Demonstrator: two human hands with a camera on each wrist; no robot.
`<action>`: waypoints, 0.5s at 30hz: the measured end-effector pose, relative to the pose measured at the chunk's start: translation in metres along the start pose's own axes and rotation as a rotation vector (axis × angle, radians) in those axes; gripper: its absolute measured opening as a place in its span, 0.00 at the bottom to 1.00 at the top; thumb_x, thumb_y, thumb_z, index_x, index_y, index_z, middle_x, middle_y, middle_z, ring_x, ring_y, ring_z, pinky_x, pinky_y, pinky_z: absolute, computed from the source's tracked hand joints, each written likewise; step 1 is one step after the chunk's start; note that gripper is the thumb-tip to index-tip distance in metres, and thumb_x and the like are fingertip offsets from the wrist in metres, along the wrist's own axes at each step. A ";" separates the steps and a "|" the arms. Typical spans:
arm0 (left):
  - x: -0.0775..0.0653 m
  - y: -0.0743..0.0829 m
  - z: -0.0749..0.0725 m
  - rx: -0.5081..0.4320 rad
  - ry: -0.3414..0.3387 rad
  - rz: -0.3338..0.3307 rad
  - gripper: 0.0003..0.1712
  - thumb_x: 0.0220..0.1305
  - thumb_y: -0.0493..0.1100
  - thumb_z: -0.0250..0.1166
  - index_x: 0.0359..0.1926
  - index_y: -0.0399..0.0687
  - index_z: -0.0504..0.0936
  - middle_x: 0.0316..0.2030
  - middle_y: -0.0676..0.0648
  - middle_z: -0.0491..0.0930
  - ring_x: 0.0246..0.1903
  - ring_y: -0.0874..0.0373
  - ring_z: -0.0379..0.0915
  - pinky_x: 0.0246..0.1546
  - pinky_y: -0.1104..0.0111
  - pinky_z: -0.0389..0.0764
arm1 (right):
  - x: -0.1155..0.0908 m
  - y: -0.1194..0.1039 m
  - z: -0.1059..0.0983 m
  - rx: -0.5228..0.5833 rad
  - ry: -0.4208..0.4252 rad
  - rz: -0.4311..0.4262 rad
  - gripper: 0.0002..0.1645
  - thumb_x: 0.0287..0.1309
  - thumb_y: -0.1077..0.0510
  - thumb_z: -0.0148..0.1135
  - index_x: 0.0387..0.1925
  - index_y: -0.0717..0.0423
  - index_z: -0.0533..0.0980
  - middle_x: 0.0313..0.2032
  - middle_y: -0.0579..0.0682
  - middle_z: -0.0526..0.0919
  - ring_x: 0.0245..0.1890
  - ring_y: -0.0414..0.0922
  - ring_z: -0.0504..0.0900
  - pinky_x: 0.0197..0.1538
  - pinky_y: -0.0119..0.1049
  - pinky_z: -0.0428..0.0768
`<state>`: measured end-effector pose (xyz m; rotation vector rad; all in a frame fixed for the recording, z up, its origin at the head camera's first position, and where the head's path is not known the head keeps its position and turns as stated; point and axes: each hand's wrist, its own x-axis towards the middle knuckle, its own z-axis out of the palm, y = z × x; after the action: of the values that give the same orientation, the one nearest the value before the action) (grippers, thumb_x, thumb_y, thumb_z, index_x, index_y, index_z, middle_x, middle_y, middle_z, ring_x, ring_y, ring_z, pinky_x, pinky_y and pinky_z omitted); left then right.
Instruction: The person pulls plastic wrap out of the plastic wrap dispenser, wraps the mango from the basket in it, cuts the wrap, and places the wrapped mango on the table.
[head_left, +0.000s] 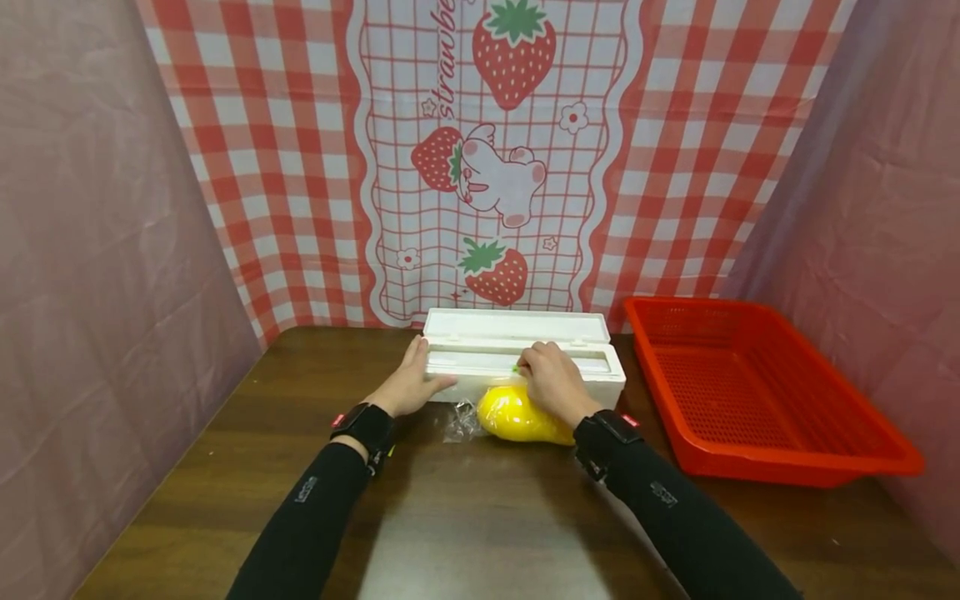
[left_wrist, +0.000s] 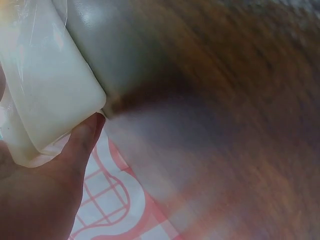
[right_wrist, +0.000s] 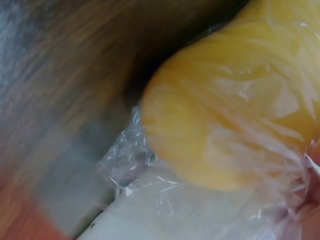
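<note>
White box (head_left: 467,387) sits under right hand (head_left: 551,382) (fingers (head_left: 531,357) curled).

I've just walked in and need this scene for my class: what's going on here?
A person's left hand grips one end of a white box, its lid open. The right hand is at the open top, pinching a small green piece. In front lies a rounded yellow thing under clear film. A red basket stands to the right.

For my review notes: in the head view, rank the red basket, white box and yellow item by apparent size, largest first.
1. Red basket
2. White box, lid open
3. Yellow item, partly hidden by the right hand
</note>
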<state>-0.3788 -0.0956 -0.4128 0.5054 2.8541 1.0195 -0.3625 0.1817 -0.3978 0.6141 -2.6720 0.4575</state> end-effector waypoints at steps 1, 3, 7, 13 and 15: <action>0.000 0.000 0.000 -0.002 -0.001 -0.001 0.60 0.71 0.63 0.61 0.80 0.36 0.34 0.80 0.37 0.27 0.77 0.40 0.42 0.74 0.50 0.52 | 0.000 0.000 -0.001 -0.001 0.001 -0.002 0.06 0.69 0.61 0.62 0.39 0.59 0.83 0.36 0.53 0.80 0.39 0.52 0.76 0.47 0.46 0.78; 0.000 0.000 -0.001 -0.006 -0.004 -0.005 0.60 0.71 0.63 0.61 0.80 0.36 0.34 0.80 0.38 0.27 0.77 0.40 0.42 0.74 0.50 0.52 | -0.001 0.001 -0.001 -0.003 0.004 -0.006 0.06 0.69 0.61 0.62 0.39 0.59 0.83 0.36 0.53 0.80 0.39 0.53 0.76 0.47 0.46 0.78; -0.001 0.000 -0.001 -0.009 -0.006 -0.007 0.60 0.71 0.63 0.61 0.80 0.36 0.34 0.80 0.38 0.27 0.77 0.41 0.41 0.74 0.50 0.51 | -0.002 0.002 -0.003 0.003 0.007 -0.006 0.05 0.68 0.62 0.62 0.39 0.59 0.83 0.36 0.53 0.80 0.38 0.53 0.76 0.46 0.46 0.78; -0.001 0.001 -0.002 -0.015 -0.011 -0.007 0.59 0.71 0.63 0.61 0.80 0.36 0.34 0.80 0.38 0.27 0.77 0.41 0.41 0.74 0.50 0.51 | -0.005 0.005 -0.005 0.006 0.013 -0.007 0.05 0.68 0.62 0.63 0.38 0.59 0.83 0.35 0.53 0.80 0.38 0.53 0.76 0.46 0.47 0.77; -0.001 0.001 -0.002 -0.012 -0.013 -0.005 0.59 0.71 0.63 0.60 0.80 0.36 0.34 0.80 0.38 0.27 0.78 0.41 0.40 0.74 0.50 0.51 | -0.006 0.006 -0.006 0.005 0.012 -0.003 0.05 0.67 0.62 0.63 0.38 0.59 0.83 0.35 0.53 0.80 0.38 0.53 0.76 0.46 0.47 0.77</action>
<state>-0.3777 -0.0963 -0.4103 0.5018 2.8351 1.0280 -0.3590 0.1912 -0.3962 0.6143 -2.6594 0.4654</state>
